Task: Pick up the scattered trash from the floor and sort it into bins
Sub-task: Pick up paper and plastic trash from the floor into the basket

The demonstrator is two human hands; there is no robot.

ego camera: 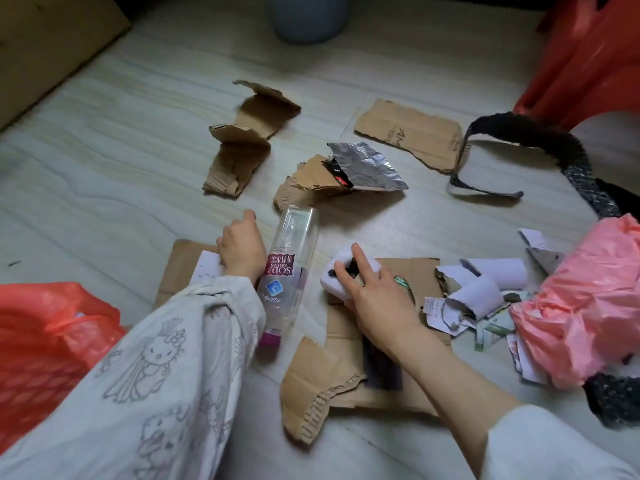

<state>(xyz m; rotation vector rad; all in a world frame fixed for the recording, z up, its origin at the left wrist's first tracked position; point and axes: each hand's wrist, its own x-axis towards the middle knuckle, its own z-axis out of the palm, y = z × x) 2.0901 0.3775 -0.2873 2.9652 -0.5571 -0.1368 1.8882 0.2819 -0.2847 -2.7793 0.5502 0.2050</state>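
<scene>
Clear soda bottle (289,268) lies flat among torn cardboard (242,140).

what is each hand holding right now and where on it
The right hand grips a white foam piece from above, fingers over its top. The left hand looks curled at the edge of a white paper; a real grip cannot be told.

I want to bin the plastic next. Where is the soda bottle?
The soda bottle lies on the floor at centre of the head view, between the two hands, below the foil wrapper.
</scene>
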